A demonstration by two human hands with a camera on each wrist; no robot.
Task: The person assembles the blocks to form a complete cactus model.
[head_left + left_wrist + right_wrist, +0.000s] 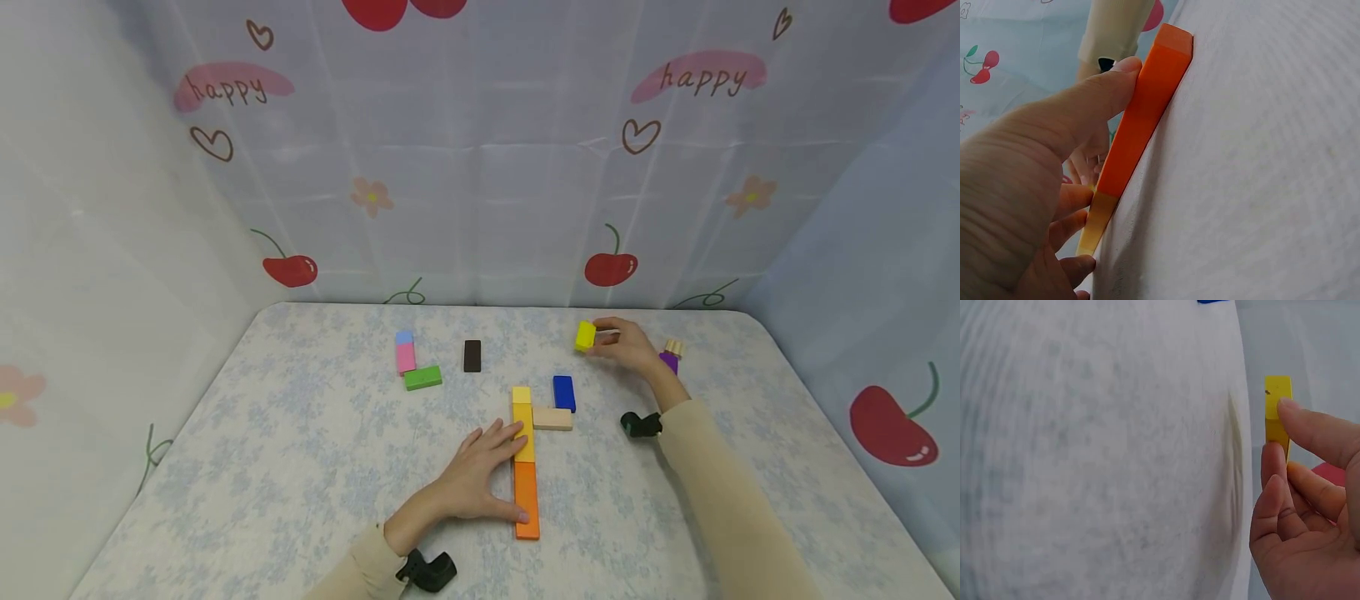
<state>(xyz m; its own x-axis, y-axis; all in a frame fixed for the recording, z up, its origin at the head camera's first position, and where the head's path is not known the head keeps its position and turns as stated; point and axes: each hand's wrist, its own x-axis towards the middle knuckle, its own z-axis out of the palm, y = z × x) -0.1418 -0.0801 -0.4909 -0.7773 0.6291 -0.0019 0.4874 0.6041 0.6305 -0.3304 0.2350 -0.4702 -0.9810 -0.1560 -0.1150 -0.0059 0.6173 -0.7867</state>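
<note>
Yellow block (585,336) is at the far side of the desk (300,467), right of centre, in the R hand (626,343): fingers clamped on it, thumb one side, fingertips the other; R wrist view shows it seemingly up off the surface. Grip is only at one end, so block could twist or drop if the pinch loosens; judgement only.

L hand (472,475) rests at the row nearer the body, fingers spread apart, not clamped: thumb touching the orange block (527,500), other fingertips on the amber block (523,433). Those two lie end to end, w/ a pale yellow block (521,395) at the far end. Uneven push from thumb vs. fingers could skew the line or open the joint.

Tan block (553,419) juts right from the amber one; blue block (564,393) sits right by its far edge. A low R sleeve or wrist cam (641,425) swinging inward might knock either.

Further out: black block (472,356) alone; green block (423,378), pink block (406,357) & light-blue block (404,337) grouped left. Purple block (670,362) is partly hidden behind R forearm, so an easy bump if the arm pulls back. Printed curtain (480,167) behind.
</note>
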